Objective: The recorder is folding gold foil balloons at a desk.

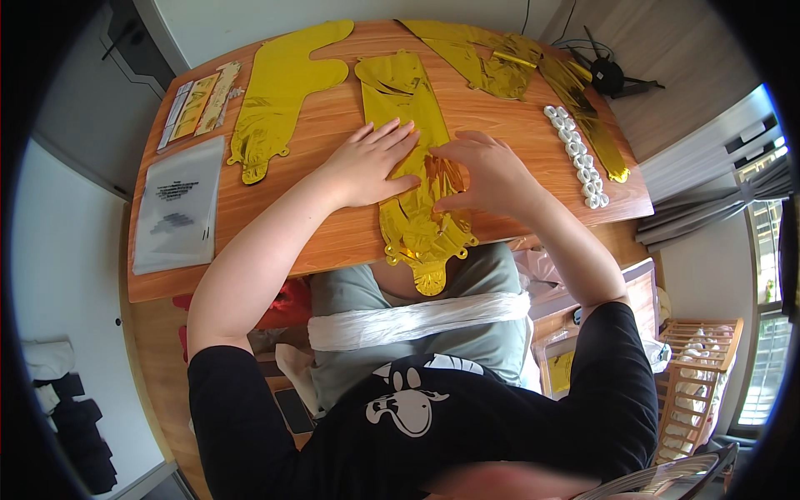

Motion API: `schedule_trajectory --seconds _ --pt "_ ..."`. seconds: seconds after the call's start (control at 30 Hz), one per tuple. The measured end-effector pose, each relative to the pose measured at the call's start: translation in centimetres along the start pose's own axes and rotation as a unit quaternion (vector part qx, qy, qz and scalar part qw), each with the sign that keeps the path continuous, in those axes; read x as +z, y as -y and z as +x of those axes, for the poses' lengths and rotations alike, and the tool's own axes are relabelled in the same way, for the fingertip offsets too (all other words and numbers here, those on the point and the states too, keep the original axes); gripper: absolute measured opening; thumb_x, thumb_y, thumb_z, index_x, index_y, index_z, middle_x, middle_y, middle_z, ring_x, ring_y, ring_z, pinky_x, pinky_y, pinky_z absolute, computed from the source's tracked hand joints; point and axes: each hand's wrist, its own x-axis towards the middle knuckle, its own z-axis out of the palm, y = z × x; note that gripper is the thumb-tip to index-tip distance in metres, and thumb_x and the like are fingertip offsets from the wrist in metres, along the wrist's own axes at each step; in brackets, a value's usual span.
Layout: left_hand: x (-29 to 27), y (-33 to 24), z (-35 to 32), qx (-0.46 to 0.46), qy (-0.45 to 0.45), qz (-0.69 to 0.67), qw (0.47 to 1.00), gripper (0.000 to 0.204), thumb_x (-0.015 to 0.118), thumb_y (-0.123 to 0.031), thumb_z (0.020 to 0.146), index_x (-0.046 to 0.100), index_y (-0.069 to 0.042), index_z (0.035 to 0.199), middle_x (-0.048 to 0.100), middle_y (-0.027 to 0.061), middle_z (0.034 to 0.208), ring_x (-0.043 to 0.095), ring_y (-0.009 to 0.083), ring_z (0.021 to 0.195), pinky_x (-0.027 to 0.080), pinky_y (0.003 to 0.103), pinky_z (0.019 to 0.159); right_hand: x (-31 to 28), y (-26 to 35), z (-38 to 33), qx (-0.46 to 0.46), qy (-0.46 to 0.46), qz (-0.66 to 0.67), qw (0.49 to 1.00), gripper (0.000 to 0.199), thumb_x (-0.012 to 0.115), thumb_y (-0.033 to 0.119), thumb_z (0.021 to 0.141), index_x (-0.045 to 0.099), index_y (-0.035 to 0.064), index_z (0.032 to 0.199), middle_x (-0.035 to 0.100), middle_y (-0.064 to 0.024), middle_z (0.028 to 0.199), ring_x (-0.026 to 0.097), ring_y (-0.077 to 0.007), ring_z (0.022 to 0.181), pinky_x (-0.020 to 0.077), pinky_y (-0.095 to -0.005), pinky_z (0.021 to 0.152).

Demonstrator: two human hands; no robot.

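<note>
I have the gold foil balloon (422,215) at mid-frame, its rounded tab overhanging the near edge of the worktop (500,117); the left hand (367,167) lies flat on it, while the right hand (490,173) curves at its right side, thumb and fingers apart. I judge this to be smoothing, so the next move calls for light, even pressure. Bare wood toward the white rolls (577,154) at right leaves me room.

black short-sleeved cloth T-shirt (496,417) is being worn | white cartoon-animal print (413,418) is showing in front | grey-green cloth bottoms (340,292) are covering thighs
</note>
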Motion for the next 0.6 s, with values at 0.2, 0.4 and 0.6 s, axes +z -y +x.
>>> schedule_trajectory --seconds 0.2,0.4,0.6 --pt "0.3 0.1 0.0 0.002 -0.006 0.010 1.000 0.088 0.040 -0.069 0.102 0.028 -0.007 0.163 0.027 0.0135 0.170 0.020 0.0282 0.159 0.015 0.046 0.129 -0.8 1.2 0.2 0.006 0.063 -0.021 0.998 0.102 0.092 0.055 0.062 0.054 0.0146 0.148 0.058 -0.0115 0.145 0.046 -0.0337 0.142 0.0374 -0.0486 0.116" --pt "0.5 0.3 -0.1 0.008 -0.016 0.008 1.000 0.087 0.041 -0.069 0.102 0.028 -0.008 0.163 0.027 0.0131 0.170 0.021 0.0287 0.159 0.016 0.047 0.129 0.0 2.0 -0.9 -0.030 0.064 -0.065 0.995 0.105 0.089 0.058 0.065 0.049 0.0141 0.151 0.054 -0.0148 0.149 0.042 -0.0384 0.144 0.0345 -0.0520 0.118" --pt "-0.2 -0.2 0.1 -0.003 0.011 0.010 1.000 0.086 0.040 -0.068 0.102 0.029 -0.008 0.163 0.027 0.0130 0.171 0.021 0.0286 0.159 0.016 0.047 0.129 0.0 -1.3 0.1 -0.020 -0.015 0.051 0.998 0.050 0.073 0.024 0.091 0.062 0.0085 0.136 0.061 -0.0171 0.137 0.054 -0.0374 0.132 0.0436 -0.0471 0.111"
